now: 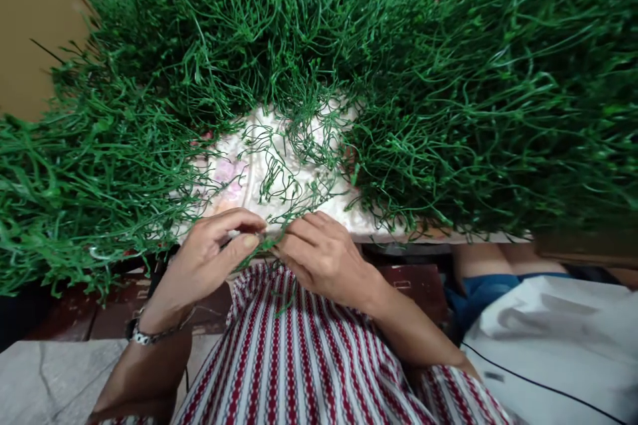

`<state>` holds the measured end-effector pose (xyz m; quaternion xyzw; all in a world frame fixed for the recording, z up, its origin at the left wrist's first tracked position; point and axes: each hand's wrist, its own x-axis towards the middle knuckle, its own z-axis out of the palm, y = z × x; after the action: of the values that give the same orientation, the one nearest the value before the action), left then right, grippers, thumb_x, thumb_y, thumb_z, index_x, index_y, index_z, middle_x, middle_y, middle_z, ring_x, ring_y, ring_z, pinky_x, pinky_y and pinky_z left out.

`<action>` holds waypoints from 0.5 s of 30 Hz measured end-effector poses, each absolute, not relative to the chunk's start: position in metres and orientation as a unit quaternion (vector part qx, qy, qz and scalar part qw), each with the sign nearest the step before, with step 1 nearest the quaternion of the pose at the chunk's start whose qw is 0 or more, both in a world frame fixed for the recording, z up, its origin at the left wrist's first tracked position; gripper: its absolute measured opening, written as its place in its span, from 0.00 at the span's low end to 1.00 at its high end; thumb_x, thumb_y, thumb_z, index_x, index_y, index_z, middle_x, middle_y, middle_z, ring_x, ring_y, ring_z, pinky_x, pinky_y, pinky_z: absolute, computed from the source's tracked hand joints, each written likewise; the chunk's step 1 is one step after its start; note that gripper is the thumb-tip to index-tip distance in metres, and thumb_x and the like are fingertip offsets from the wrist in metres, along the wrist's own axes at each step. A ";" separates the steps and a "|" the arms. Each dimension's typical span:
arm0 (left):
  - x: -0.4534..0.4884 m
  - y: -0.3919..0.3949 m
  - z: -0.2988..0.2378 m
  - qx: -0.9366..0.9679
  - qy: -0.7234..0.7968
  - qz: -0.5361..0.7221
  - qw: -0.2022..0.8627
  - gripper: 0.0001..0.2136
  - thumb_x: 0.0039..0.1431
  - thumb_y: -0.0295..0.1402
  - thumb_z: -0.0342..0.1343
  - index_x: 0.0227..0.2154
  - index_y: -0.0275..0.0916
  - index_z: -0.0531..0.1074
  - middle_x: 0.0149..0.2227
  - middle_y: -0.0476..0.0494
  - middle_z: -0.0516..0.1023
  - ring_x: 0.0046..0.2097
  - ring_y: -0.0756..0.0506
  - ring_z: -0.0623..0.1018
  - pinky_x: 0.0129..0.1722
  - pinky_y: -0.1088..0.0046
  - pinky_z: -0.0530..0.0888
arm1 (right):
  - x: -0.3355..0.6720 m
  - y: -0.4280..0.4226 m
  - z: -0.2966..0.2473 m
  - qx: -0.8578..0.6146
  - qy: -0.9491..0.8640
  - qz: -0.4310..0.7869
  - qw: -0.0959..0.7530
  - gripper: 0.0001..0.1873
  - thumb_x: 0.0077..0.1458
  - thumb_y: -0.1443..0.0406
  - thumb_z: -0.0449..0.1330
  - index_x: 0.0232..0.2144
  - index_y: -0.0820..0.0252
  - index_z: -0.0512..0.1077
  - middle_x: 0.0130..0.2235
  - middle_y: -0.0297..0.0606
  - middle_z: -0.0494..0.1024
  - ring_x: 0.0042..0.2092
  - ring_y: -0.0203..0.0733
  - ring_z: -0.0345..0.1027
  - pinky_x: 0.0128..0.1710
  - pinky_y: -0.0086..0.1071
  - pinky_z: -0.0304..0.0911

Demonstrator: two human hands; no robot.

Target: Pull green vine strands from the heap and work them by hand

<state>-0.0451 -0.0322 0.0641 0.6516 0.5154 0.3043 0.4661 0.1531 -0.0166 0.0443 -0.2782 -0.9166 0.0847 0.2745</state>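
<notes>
At tabletop (371, 229) edge: left hand (219, 251) narrowed on green sprig (268, 242), long axis slanting away rightward; right hand (323, 255) just beside, curled, fingertips hidden, grip cannot be told.

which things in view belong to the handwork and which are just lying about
In use:
- Thin, green, plastic-looking stems between the left hand and right hand
- Pale floral-patterned covering beneath loose stems
- Likely the surrounding tangled green heaps

Seemingly just lying about:
- Flat tan panel, upper left
- Crumpled white sheet-like material, lower right
</notes>
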 end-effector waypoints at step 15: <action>-0.021 -0.032 0.034 0.494 0.510 0.407 0.575 0.07 0.55 0.33 0.54 0.27 0.36 0.72 0.25 0.48 0.72 0.29 0.51 0.70 0.30 0.77 0.67 | 0.168 -0.023 0.033 -0.262 -0.880 0.112 0.379 0.11 0.54 0.71 0.56 0.41 0.66 0.68 0.30 0.38 0.72 0.33 0.35 0.65 0.32 0.31 0.63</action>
<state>-0.0210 -0.0315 0.0344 0.4940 0.5102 0.4069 0.5745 0.1683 -0.0228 0.0328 -0.2617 -0.8805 0.1124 0.3789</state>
